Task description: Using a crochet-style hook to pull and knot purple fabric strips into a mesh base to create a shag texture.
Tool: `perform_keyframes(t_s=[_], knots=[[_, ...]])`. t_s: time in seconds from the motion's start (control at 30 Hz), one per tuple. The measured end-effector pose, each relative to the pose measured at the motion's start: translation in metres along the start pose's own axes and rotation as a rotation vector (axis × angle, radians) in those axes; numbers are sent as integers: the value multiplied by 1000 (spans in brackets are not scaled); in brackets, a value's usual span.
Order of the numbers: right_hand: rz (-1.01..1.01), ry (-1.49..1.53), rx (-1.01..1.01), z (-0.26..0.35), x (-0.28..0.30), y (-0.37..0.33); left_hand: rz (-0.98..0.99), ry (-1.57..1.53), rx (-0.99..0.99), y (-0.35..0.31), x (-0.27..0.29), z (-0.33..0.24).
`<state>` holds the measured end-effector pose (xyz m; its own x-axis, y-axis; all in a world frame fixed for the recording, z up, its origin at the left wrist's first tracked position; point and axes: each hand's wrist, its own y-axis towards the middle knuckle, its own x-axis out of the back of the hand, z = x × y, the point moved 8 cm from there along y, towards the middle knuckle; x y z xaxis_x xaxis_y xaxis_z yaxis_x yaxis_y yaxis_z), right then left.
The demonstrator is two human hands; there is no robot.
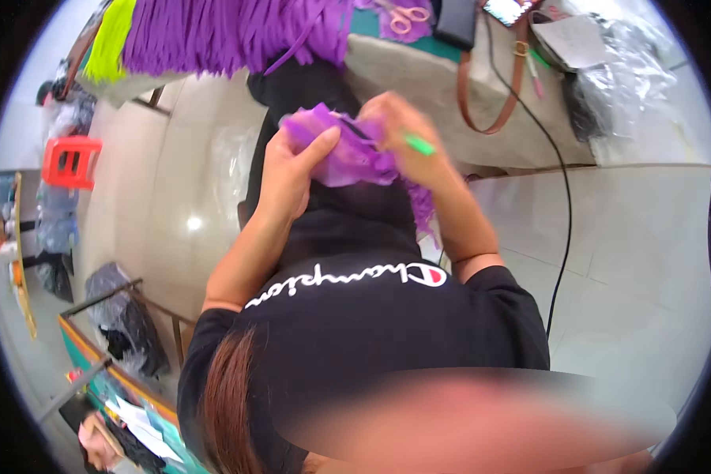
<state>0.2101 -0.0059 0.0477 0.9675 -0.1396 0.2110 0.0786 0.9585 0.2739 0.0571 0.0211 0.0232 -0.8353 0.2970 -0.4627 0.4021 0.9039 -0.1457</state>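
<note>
Sheer purple fabric (347, 170) in both hands, above the lap

Edges first. Table (403, 67), its side hung with grey-beige cloth, runs across the far side, beyond the hands. A thick row of purple fabric strips (189, 35) droops over its left stretch, beside a bunch of lime-green strips (109, 43). Brown leather strap with a metal buckle (482, 126) loops down its front, right of the hands. Long black cable (565, 205) drops from the table past the right elbow.

Room: hands sit apart from the table edge, with black trousers (340, 213) beneath. Pale tiled floor (166, 158) spreads left of the legs as far as a red plastic stool (69, 162); more tile lies on the right, past the cable.

Grip, left hand (288, 170): narrow, thumb pressed on top of the fabric. Grip, right hand (411, 142): fingers curled at the fabric's right end, blurred; bright green rod-like end (419, 144) shows against the hand. Cannot tell what it belongs to, nor exactly how the fingertips close.
</note>
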Motion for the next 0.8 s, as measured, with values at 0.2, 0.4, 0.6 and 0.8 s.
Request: perform_keyframes(t_s=[0.2,0.4,0.6,0.8], knots=[[200,-199,-22,13,-25,-14,84,240,-175,-11,-10,-19],[156,-115,56,50,18,-20,59,536,-310,3,-3,-11],[10,1068,343,41,130,-58,64,61,23,26,33,19],[-180,1092,737,85,186,-77,76,-136,166,24,34,23]])
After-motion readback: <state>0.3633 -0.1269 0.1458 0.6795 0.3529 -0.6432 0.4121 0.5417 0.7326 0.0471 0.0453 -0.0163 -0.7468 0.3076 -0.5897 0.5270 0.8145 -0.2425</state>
